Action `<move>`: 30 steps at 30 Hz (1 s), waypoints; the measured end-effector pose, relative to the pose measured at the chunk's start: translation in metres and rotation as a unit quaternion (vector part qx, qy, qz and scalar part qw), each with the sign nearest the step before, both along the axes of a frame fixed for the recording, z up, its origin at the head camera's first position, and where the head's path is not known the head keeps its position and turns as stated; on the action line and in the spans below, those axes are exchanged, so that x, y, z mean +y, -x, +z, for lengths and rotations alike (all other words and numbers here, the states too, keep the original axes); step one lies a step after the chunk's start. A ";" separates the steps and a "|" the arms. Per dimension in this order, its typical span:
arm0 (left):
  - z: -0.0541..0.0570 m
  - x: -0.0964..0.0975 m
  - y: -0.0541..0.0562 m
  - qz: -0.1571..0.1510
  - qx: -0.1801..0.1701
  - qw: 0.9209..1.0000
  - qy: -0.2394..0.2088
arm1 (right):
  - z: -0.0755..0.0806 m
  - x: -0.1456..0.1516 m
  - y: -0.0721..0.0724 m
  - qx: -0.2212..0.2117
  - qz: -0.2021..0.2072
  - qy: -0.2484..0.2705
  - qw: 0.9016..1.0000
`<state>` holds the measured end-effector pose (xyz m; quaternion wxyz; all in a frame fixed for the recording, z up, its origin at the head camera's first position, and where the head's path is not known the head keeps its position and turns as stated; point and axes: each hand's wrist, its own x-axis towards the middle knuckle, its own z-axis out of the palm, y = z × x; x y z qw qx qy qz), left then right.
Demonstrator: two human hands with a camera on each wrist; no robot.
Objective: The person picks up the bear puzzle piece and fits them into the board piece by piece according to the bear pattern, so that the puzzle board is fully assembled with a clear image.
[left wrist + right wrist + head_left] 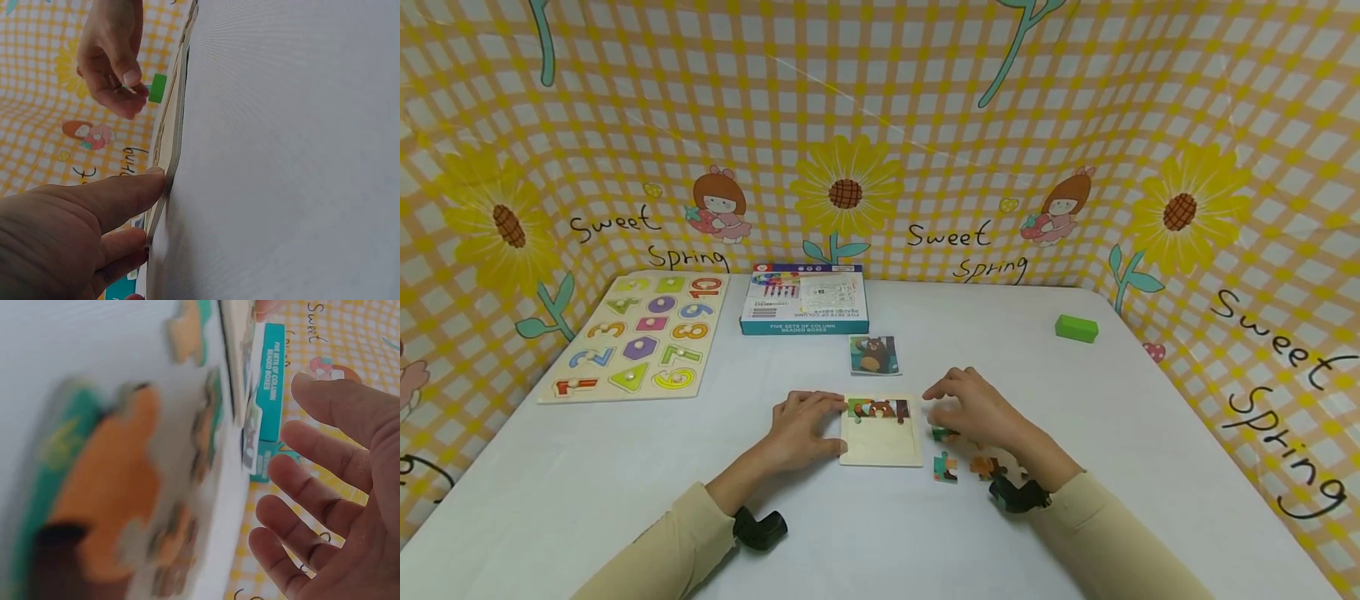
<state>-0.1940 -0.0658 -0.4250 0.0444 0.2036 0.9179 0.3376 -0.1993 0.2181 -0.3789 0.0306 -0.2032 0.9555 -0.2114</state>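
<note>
Pale wood is catching my eye on the white table (865, 533), where the puzzle tray (880, 446) is lying flat, a strip of bear pieces (880, 408) filling only its top. From above, the left hand (801, 429) is resting against the tray's left edge, thumb and fingers spreading apart along it rather than curling round it. The right hand (973, 408) is hovering beside the opposite edge, fingers loosely parted and holding nothing. It is covering some of the loose pieces (946, 468), and the black wrist camera (1018, 493) is blocking more. Behind the tray, a bear card (872, 354) is lying in front of a teal-sided box (805, 327); a number board (619, 344) is occupying the left, and a green block (1077, 328) is sitting far right. Checked cloth (880, 100) is hanging all round.

From the left wrist, that thumb is touching the tray's rim, which is showing edge-on and hiding most of the inside; the right hand is hanging beyond, partly overlapping the block.

From the right wrist, the right fingers are bending slightly, with gaps showing between them, while blurred loose pieces are crowding the near side and the box is standing beyond the tray
</note>
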 end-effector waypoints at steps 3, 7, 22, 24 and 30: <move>-0.001 0.000 0.000 0.001 0.000 1.000 0.001 | -0.002 0.007 -0.005 -0.001 -0.002 -0.002 1.000; -0.001 0.000 0.000 0.002 0.001 1.000 0.002 | -0.007 0.016 -0.011 0.002 0.002 -0.003 1.000; 0.000 0.001 -0.001 0.003 0.002 1.000 0.002 | -0.018 0.029 -0.019 0.024 0.008 -0.019 0.999; 0.000 0.001 -0.001 0.004 0.002 1.000 0.002 | -0.019 0.030 -0.020 0.024 0.010 -0.019 0.999; 0.000 0.001 -0.001 0.003 0.003 1.000 0.001 | -0.023 0.030 -0.018 0.028 0.011 -0.018 0.999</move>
